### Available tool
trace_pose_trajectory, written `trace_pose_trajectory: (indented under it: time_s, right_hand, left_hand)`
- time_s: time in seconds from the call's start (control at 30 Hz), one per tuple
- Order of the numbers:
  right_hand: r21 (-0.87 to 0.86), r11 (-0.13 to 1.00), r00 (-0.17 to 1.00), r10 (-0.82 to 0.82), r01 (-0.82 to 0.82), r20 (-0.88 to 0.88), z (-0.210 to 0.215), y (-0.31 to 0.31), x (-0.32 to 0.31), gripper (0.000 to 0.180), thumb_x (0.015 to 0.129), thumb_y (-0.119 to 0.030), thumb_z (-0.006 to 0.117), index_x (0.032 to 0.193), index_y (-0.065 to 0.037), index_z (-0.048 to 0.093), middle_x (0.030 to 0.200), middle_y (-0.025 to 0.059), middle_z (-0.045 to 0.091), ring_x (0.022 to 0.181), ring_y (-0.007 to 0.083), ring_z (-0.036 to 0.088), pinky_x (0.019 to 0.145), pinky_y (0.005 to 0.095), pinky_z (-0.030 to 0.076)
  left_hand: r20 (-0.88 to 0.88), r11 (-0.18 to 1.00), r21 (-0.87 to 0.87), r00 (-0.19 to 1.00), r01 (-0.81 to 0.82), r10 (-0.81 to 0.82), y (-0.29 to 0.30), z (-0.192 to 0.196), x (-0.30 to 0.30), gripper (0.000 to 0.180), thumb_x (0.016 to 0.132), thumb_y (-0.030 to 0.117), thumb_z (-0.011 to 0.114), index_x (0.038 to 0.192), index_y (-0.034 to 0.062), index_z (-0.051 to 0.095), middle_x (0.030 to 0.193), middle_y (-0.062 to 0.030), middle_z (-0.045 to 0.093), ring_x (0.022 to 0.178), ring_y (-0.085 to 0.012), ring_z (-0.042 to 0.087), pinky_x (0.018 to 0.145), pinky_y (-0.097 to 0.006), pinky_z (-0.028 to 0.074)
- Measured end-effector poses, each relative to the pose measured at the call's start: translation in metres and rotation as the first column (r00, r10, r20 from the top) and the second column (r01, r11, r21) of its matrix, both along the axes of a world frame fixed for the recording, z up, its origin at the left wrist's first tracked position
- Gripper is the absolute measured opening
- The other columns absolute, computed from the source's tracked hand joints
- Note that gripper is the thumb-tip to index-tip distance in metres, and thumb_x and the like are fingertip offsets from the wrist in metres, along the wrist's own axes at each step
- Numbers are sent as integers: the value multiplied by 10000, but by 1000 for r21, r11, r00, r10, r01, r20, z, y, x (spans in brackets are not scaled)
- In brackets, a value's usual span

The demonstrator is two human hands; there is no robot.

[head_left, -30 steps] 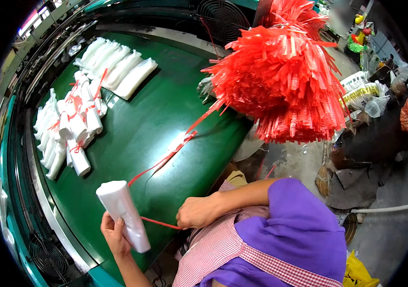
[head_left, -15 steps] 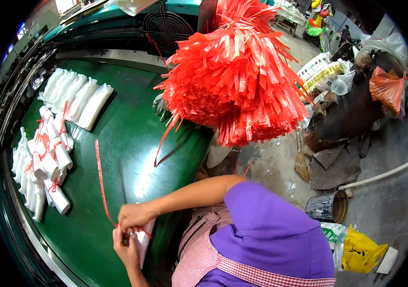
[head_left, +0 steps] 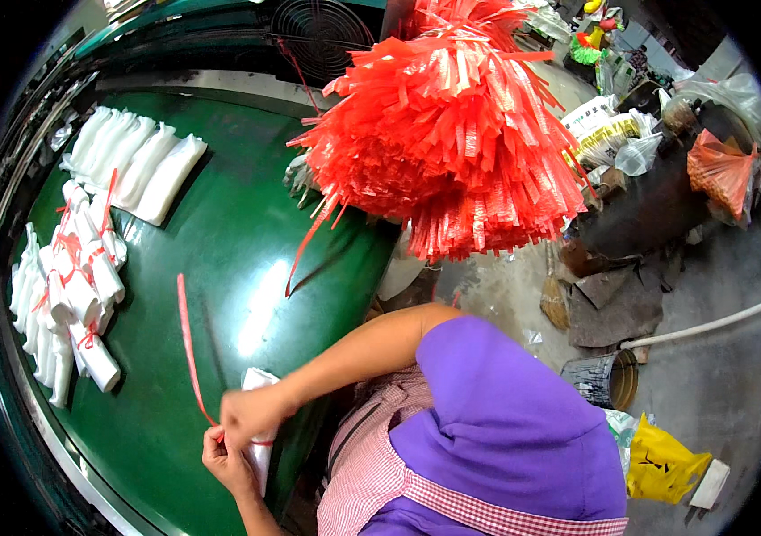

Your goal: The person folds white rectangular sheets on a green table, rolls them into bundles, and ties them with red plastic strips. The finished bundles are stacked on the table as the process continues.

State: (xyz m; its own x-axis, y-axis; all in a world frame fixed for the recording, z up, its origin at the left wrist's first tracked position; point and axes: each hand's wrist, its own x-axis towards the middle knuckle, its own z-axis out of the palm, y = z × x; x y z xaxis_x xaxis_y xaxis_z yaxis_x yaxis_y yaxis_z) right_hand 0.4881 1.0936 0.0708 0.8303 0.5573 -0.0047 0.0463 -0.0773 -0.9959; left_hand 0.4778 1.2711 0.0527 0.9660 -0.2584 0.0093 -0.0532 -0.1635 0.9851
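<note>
Both my hands work close together over a white roll of plastic bags (head_left: 260,456) at the table's near edge. A narrow red plastic strip (head_left: 188,335) is wrapped round the roll, and its long free end stands up to the left of my hands. My left hand (head_left: 227,460) is closed, thumb and fingers pinching the strip beside the roll. Just above it, my right hand (head_left: 251,415) is closed at the strip, slightly blurred, its fingertips partly hidden. Farther left lies a pile of white rolls (head_left: 77,286) tied with red strips.
Several flat white bag bundles (head_left: 135,161) lie at the back left of the green table (head_left: 166,375). A big bunch of red strips (head_left: 452,143) hangs over the table's right edge. On the floor at right are a dark bucket (head_left: 608,380) and a yellow bag (head_left: 666,460).
My right hand has shifted slightly and turned over the knuckles, while my left hand stays pinched below it. More of the white roll's far end shows. The whole view has shifted a little.
</note>
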Motion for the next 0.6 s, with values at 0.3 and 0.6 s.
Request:
trace_pose_trajectory:
  time_s: [0.3,0.6]
  right_hand:
    - [-165,986,960,77,-33,270,-7,-10,13,169,737,-143,603,798,7,654,747,172,644,696,315,635,611,404,489]
    - [-374,884,404,245,279,881,33,-18,1,358,668,-211,689,958,-41,567,905,142,545,998,321,513,878,434,405]
  left_hand:
    - [640,873,484,657,60,-399,-8,29,-14,129,847,95,595,867,-11,526,905,-163,535,800,-339,524,683,-398,443]
    - [452,772,596,887,-221,-96,41,12,65,116,840,99,619,789,13,560,838,-104,605,778,-294,587,689,-388,459]
